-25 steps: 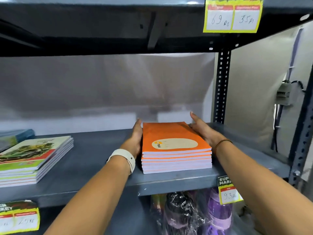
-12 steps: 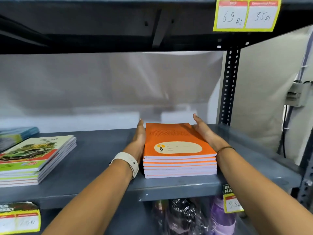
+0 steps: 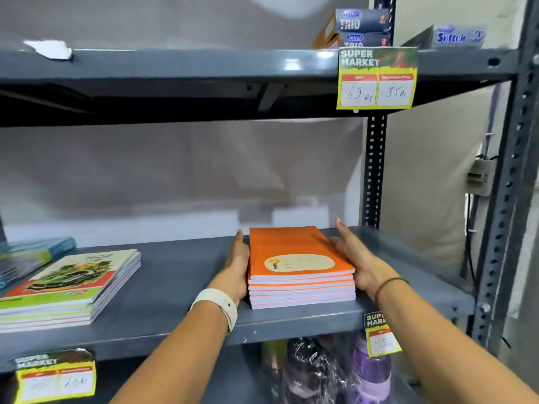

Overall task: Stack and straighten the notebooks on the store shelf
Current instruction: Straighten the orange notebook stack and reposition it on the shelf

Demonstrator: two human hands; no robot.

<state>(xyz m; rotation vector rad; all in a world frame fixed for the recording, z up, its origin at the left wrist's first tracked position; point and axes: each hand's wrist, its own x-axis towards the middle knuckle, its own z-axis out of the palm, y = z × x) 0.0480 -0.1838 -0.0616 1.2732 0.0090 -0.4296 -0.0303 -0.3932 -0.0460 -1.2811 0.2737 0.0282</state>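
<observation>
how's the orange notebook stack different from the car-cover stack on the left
The orange notebook stack has plain orange covers with an oval label; the car-cover notebook stack shows a car picture with red and green bands. The orange stack sits square between the left hand and right hand, pressed flat against its sides; the car-cover stack is untouched, and its edges are slightly stepped. Both lie flat on the same grey shelf.

FREE: bare shelf [image 3: 180, 275] between green notebook pile [image 3: 70, 287] and orange notebook stack [image 3: 300, 269] | BLOCKED: both sides of the stack, flanked by the left hand [image 3: 237, 272] and right hand [image 3: 357, 263] | RIGHT: narrow strip, bounded by upright post [image 3: 374, 170] | ABOVE: headroom capped by upper shelf [image 3: 175, 68] | BEHIND: depth blurred, possibly open
</observation>
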